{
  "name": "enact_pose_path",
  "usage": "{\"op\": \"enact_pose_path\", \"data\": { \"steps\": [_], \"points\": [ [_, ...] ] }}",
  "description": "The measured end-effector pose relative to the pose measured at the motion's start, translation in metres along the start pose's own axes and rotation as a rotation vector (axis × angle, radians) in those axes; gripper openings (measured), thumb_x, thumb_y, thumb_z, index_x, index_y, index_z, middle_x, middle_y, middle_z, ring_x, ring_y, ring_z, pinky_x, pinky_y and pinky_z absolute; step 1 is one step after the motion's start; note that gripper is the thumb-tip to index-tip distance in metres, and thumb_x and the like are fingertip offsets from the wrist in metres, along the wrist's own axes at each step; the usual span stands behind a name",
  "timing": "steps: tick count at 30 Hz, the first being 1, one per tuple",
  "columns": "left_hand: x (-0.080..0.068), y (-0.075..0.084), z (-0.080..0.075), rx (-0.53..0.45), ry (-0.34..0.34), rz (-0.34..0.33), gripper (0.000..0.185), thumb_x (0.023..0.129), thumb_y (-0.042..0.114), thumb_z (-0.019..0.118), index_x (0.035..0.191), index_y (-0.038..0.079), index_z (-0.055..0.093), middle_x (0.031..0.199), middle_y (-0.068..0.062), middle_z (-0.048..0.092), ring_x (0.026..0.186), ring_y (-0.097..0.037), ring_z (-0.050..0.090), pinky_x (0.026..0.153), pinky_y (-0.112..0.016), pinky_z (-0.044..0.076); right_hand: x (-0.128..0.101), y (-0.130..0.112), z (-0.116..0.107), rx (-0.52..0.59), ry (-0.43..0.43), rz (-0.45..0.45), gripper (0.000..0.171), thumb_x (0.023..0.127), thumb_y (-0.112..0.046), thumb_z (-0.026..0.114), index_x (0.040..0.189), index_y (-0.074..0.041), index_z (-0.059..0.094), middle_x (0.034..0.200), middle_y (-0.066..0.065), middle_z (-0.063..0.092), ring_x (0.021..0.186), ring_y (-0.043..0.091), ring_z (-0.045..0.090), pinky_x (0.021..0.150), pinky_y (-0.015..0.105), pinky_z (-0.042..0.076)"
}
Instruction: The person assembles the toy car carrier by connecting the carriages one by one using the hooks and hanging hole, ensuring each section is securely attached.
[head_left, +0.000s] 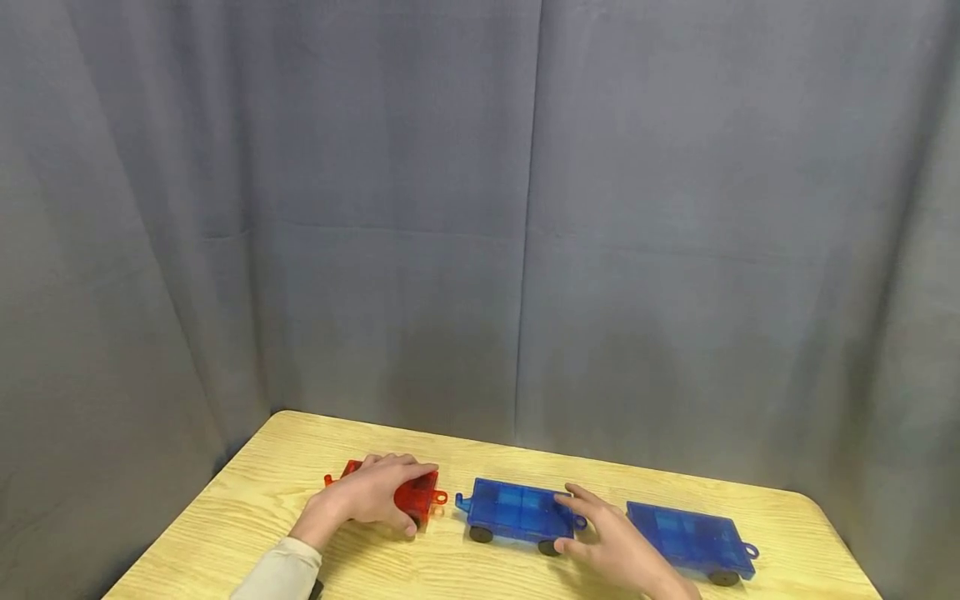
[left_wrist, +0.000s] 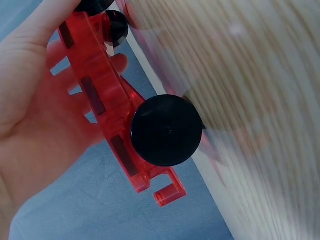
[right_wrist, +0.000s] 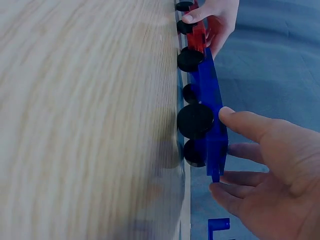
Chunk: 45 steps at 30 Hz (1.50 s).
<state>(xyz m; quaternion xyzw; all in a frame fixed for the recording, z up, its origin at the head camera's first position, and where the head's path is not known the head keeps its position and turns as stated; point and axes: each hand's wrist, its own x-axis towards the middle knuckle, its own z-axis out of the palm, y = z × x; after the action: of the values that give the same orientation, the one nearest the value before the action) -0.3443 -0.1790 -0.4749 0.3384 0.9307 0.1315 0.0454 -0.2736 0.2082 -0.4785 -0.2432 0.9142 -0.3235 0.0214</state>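
The head view looks forward and down from above the near side of the pale wood-grain table [head_left: 420, 575], far enough back to take in the tall grey fabric curtain [head_left: 637, 208] beyond. The left wrist view, low, rolled sideways and very close, faces the near side of the translucent red plastic wagon [left_wrist: 100, 70]. The right wrist view, also low and rolled, faces far and left along the middle translucent blue plastic wagon [right_wrist: 211, 95], which the head view shares.
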Motion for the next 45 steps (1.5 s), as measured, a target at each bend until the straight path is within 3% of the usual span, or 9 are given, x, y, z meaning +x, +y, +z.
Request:
{"op": "enact_pose_path", "data": {
  "steps": [6,19,32,39,45],
  "points": [
    [-0.001,0.002,-0.002,-0.002,-0.012,-0.001,0.089,0.065,0.054,0.076,0.142,0.026,0.040,0.133,-0.001,0.043,0.120,-0.025,0.040,0.094,-0.052,0.025,-0.003,0.000,0.005,-0.079,0.043,0.014,0.055,0.084,-0.038,0.066,0.132,-0.015,0.053,0.145,0.008,0.031,0.121,0.038,0.039,0.089,0.060,0.033],
    [-0.001,0.005,-0.009,0.069,0.013,-0.019,0.088,0.067,0.053,0.076,0.143,0.027,0.038,0.131,0.001,0.046,0.115,-0.020,0.044,0.095,-0.049,0.027,0.003,-0.002,0.007,-0.076,0.031,0.048,0.054,0.084,-0.041,0.065,0.130,-0.016,0.055,0.145,0.008,0.032,0.122,0.041,0.037,0.089,0.065,0.028],
    [-0.002,0.015,-0.015,0.079,0.055,-0.009,0.084,0.066,0.056,0.075,0.139,0.032,0.042,0.121,0.005,0.050,0.101,-0.011,0.047,0.086,-0.044,0.033,0.002,-0.001,0.004,-0.044,0.026,0.034,0.057,0.084,-0.041,0.064,0.133,-0.014,0.052,0.145,0.010,0.031,0.117,0.038,0.045,0.086,0.057,0.038],
    [0.002,0.022,-0.014,0.071,0.047,-0.001,0.084,0.065,0.056,0.075,0.139,0.032,0.042,0.121,0.007,0.049,0.104,-0.011,0.047,0.089,-0.043,0.032,-0.006,0.002,0.007,-0.073,0.009,0.100,0.056,0.084,-0.048,0.061,0.132,-0.020,0.054,0.145,0.008,0.033,0.120,0.043,0.038,0.087,0.069,0.025],
    [0.002,0.025,-0.013,0.081,0.051,-0.004,0.084,0.066,0.057,0.074,0.139,0.033,0.042,0.124,0.005,0.049,0.104,-0.013,0.047,0.088,-0.042,0.033,-0.003,0.003,0.007,-0.010,-0.016,0.051,0.058,0.085,-0.044,0.061,0.133,-0.012,0.052,0.143,0.015,0.033,0.118,0.044,0.041,0.086,0.062,0.035]
  ]
}}
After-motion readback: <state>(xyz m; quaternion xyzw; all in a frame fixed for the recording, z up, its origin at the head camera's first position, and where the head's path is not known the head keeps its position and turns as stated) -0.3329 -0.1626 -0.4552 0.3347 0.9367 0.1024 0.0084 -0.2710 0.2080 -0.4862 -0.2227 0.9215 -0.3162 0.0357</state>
